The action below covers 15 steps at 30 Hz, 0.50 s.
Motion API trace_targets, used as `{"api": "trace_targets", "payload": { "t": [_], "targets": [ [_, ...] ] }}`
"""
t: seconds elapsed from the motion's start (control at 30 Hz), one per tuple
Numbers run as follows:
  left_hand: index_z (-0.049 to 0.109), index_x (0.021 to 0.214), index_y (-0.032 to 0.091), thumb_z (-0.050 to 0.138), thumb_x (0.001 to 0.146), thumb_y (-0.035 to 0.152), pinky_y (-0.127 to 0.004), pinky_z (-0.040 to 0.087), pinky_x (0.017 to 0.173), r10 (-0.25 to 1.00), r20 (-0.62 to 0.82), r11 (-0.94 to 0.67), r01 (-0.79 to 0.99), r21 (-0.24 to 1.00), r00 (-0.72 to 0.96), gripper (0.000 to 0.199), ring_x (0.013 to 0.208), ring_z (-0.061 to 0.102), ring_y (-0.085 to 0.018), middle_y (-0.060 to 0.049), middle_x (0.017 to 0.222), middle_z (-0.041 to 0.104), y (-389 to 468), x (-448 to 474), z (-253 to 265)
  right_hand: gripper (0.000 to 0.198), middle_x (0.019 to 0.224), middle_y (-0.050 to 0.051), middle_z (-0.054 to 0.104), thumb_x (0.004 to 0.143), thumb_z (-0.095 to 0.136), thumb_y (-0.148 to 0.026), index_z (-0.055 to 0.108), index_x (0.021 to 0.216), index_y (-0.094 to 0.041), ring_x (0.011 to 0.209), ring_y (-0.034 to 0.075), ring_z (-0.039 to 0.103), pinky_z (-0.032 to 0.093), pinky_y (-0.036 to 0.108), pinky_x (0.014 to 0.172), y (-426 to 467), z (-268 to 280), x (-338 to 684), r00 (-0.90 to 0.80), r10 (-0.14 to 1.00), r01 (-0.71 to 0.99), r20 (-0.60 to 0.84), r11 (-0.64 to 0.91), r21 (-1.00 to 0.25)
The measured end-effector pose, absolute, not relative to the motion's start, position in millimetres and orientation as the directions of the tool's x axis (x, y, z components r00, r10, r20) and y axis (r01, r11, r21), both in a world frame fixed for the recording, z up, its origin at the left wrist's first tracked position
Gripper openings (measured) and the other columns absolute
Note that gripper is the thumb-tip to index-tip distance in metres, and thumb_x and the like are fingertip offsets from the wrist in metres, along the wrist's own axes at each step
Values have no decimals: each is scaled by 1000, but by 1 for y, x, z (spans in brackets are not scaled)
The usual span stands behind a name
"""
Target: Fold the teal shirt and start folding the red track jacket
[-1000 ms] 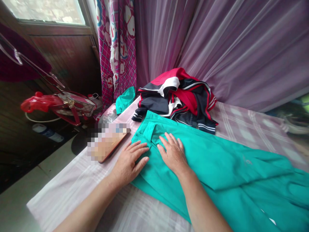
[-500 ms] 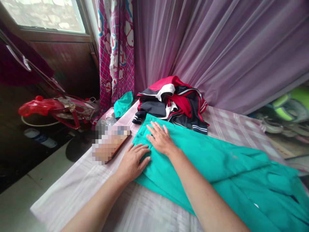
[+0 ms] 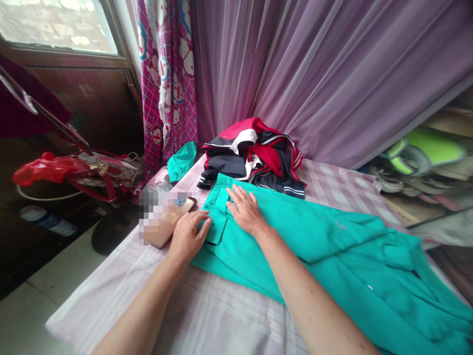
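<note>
A teal garment (image 3: 281, 236) lies spread lengthwise across the bed, its stitched band at the left end. I cannot tell whether it is a jacket or trousers. My right hand (image 3: 244, 209) rests flat on it near that band, fingers extended. At the garment's left edge is my left hand (image 3: 190, 234), its thumb apart from the outstretched fingers, fingertips touching the cloth. Just right of those fingertips, a squarish flap (image 3: 215, 230) shows. Beside my left hand lies a phone (image 3: 160, 229), partly blurred out by pixels.
A crumpled red, navy and white jacket (image 3: 254, 153) lies behind the garment. A small teal cloth (image 3: 182, 161) sits at the bed's left edge. Purple curtains (image 3: 295, 74) hang behind. Left stand a bag (image 3: 107, 172) and a bottle (image 3: 48, 220); shoes (image 3: 391, 180) are at right.
My left hand has slid left off the cloth's middle to its edge, nearer the phone, uncovering the flap. My right hand stays flat. The view has shifted slightly right.
</note>
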<state>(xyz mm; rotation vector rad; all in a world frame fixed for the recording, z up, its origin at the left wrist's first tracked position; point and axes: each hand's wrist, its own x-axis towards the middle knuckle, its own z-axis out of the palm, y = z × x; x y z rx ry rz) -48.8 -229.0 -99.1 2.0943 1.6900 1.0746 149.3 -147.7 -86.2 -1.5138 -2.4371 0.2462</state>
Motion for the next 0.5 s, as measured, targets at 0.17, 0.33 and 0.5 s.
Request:
{"api": "trace_targets", "payload": {
  "t": [0.17, 0.33, 0.5],
  "targets": [
    [71, 88, 22, 50, 95, 37, -44, 54, 93, 913, 399, -313, 772, 553, 84, 27, 100, 72, -25, -9, 106, 78, -226, -52, -101, 52, 161, 8, 39, 103, 41, -43, 46, 152, -27, 149, 26, 33, 23, 55, 121, -163, -92, 152, -445, 896, 864, -3, 428, -267],
    [72, 90, 23, 50, 95, 37, -42, 54, 92, 905, 418, -318, 788, 527, 86, 26, 99, 72, -24, -8, 105, 79, -225, -52, -104, 35, 133, 12, 67, 97, 53, -38, 69, 124, -23, 122, 26, 60, 42, 42, 105, -158, -81, 148, -421, 901, 869, 106, 434, -238],
    [72, 91, 24, 49, 95, 38, -42, 55, 91, 903, 419, -328, 786, 524, 97, 27, 98, 72, -24, -7, 106, 79, -225, -53, -103, 32, 81, 6, 74, 94, 47, -36, 68, 75, -22, 79, 19, 65, 47, 28, 73, -142, -89, 171, -100, 972, 800, 213, 206, -564]
  ]
}}
